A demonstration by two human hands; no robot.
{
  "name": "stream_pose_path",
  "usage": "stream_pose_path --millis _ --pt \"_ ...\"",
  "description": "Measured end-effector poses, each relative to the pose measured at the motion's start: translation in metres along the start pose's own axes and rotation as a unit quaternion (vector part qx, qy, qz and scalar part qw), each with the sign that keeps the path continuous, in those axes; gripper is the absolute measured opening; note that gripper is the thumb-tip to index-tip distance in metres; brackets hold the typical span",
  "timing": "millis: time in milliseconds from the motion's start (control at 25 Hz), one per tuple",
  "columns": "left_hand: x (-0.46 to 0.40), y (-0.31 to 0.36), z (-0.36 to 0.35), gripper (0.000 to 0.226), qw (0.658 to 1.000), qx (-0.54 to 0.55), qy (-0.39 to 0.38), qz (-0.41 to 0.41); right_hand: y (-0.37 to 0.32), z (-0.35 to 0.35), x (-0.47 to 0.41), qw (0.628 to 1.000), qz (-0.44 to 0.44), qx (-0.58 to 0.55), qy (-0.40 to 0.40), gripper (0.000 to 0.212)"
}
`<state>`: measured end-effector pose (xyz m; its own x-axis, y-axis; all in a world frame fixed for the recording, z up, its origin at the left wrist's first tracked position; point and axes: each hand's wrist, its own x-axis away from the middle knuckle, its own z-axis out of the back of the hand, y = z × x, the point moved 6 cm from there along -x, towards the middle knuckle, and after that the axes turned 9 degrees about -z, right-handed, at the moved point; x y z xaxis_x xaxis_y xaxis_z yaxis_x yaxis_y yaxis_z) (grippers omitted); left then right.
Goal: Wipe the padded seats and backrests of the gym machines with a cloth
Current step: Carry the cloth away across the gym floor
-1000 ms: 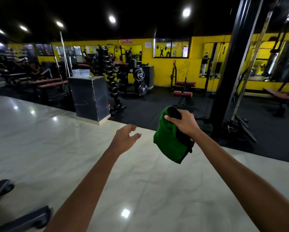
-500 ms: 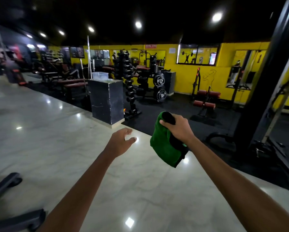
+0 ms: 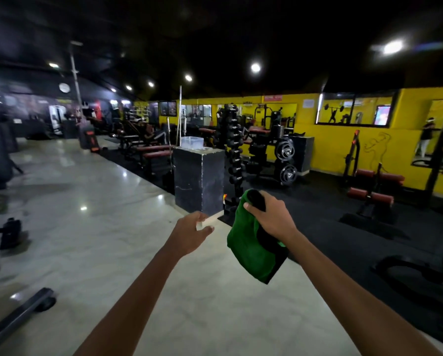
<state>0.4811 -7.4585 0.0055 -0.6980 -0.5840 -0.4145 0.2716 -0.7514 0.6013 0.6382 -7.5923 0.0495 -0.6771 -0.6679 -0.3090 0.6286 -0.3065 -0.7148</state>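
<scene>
My right hand [image 3: 271, 217] grips a green cloth [image 3: 248, 250] that hangs down in front of me, bunched at the top with a dark part under my fingers. My left hand [image 3: 189, 233] reaches forward beside it, fingers relaxed and holding nothing. Red padded benches [image 3: 152, 151] stand in a row at the back left on the black mat. A machine with red padded rollers [image 3: 374, 186] stands far right near the yellow wall.
A dark stone block [image 3: 198, 179] with a clear plastic box [image 3: 192, 142] on top stands straight ahead at the marble floor's edge. Behind it rise a dumbbell rack [image 3: 234, 150] and weight plates [image 3: 284, 160]. Black machine feet [image 3: 17, 317] lie at the lower left.
The view has swung left, so the black pillar on the right has left the frame and more of the left hall shows. Both hands keep their pose, cloth still held.
</scene>
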Motion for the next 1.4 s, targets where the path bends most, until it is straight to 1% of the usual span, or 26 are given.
stream_pose_path --millis 120,280,440,520,600,760,800,920,1000,1120,1200,1320,1400 --pt "-0.064 -0.026 -0.007 0.040 1.000 -0.002 -0.003 0.011 0.012 -0.014 -0.072 1.000 -0.003 0.020 -0.013 0.025" --pt "-0.156 -0.055 -0.011 0.038 1.000 -0.013 0.003 0.007 0.025 -0.026 -0.172 1.000 -0.002 0.022 -0.010 0.026" --pt "-0.222 -0.087 -0.031 0.045 0.999 -0.038 -0.020 0.006 0.042 -0.050 -0.252 1.000 -0.006 0.015 -0.015 0.030" --pt "-0.266 -0.111 -0.038 0.047 0.998 -0.055 -0.018 0.002 0.049 -0.067 -0.300 1.000 -0.008 0.009 -0.019 0.033" --pt "-0.315 -0.138 -0.044 0.046 0.998 -0.064 -0.005 0.001 0.054 -0.087 -0.353 1.000 0.008 0.005 -0.017 0.036" --pt "-0.413 -0.186 -0.054 0.045 0.998 -0.062 0.013 0.032 0.062 -0.116 -0.458 0.999 0.038 0.008 0.007 0.041" --pt "-0.440 -0.198 -0.056 0.046 0.997 -0.066 0.020 0.033 0.064 -0.124 -0.489 0.999 0.049 0.015 0.014 0.038" --pt "-0.522 -0.228 -0.051 0.047 0.996 -0.067 0.049 0.034 0.056 -0.153 -0.586 0.994 0.099 0.038 0.025 0.019" --pt "-0.567 -0.256 -0.051 0.047 0.995 -0.068 0.047 0.051 0.052 -0.180 -0.639 0.995 0.098 0.029 0.024 0.015" --pt "-0.629 -0.301 -0.051 0.045 0.994 -0.067 0.062 0.055 0.050 -0.225 -0.712 0.994 0.102 0.038 0.001 0.011" --pt "-0.678 -0.334 -0.048 0.045 0.994 -0.070 0.063 0.052 0.049 -0.257 -0.771 0.995 0.094 0.024 -0.011 0.011" --pt "-0.750 -0.388 -0.039 0.041 0.994 -0.065 0.074 0.043 0.052 -0.303 -0.863 0.998 0.055 -0.003 -0.011 0.012" --pt "-0.797 -0.422 -0.027 0.041 0.993 -0.065 0.079 0.055 0.045 -0.324 -0.918 0.999 0.052 0.006 -0.004 0.014"
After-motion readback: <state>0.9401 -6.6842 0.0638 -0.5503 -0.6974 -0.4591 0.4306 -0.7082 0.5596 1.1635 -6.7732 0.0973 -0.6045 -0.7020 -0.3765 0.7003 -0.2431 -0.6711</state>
